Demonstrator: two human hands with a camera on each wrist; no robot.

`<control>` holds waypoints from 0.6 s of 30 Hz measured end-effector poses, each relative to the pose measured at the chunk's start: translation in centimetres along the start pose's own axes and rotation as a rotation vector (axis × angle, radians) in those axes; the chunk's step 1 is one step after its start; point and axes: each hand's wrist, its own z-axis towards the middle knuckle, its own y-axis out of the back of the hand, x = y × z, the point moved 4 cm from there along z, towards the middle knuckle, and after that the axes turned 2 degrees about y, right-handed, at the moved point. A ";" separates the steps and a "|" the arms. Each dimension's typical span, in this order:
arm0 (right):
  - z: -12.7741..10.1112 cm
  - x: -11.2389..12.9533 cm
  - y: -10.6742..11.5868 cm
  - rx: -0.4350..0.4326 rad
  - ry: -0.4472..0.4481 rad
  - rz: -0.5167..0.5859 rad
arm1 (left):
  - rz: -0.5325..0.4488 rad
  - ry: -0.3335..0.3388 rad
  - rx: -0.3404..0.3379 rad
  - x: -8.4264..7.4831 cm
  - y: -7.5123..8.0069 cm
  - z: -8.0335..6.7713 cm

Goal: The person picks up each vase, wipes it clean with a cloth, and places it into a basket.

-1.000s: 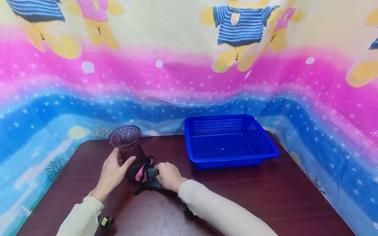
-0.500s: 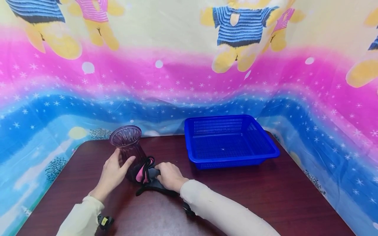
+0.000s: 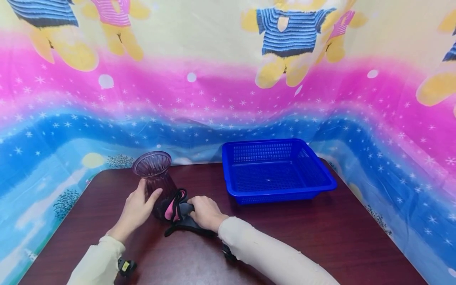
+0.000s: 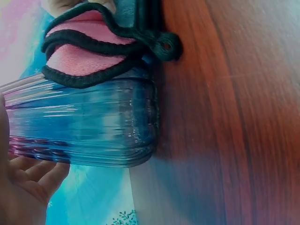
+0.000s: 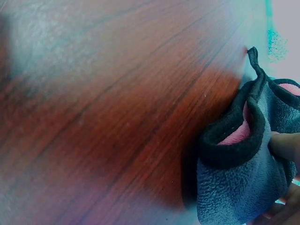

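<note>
While your left hand (image 3: 137, 208) cups the ribbed purple glass vase (image 3: 155, 178) (upright), your right hand (image 3: 204, 213) grips a grey-and-pink fleece cloth (image 3: 178, 211) — touching it.

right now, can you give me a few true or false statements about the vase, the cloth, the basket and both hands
1. The ribbed purple glass vase stands upright on the dark wooden table. True.
2. The blue plastic mesh basket holds the grey and pink fleece cloth. False: nothing can be seen in the basket, and the cloth lies on the table against the vase.
3. The left hand has its grip round the vase. True.
4. The right hand hangs free above the basket. False: it holds the fleece cloth beside the vase.
5. The vase lies tipped over on its side. False: it stands with its mouth up.
</note>
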 end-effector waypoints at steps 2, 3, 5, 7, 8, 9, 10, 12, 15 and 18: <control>0.0 0.0 0.0 0.002 0.002 -0.001 | 0.023 -0.016 -0.012 0.1 -0.1 0.0; 0.0 0.1 0.0 0.003 0.003 -0.003 | 0.029 -0.022 -0.018 0.1 -0.1 0.0; 0.0 0.1 0.0 0.004 0.003 -0.003 | 0.034 -0.032 -0.026 0.1 -0.2 0.0; 0.0 0.1 0.0 0.005 -0.001 -0.003 | 0.036 -0.037 -0.030 0.2 -0.3 0.0; 0.0 0.1 0.0 0.006 -0.002 -0.003 | 0.038 -0.038 -0.031 0.2 -0.3 0.0; 0.0 0.2 0.0 0.008 -0.004 -0.003 | 0.038 -0.038 -0.032 0.2 -0.3 0.0; 0.0 0.2 0.0 0.009 -0.005 -0.003 | 0.039 -0.038 -0.031 0.2 -0.3 0.0; 0.0 0.2 0.0 0.010 -0.006 -0.002 | 0.041 -0.034 -0.029 0.2 -0.3 0.0; 0.0 0.3 0.0 0.007 -0.003 -0.001 | 0.043 -0.028 -0.023 0.2 -0.3 -0.1; 0.1 0.3 0.0 0.006 -0.005 -0.001 | 0.046 -0.025 -0.023 0.2 -0.3 -0.1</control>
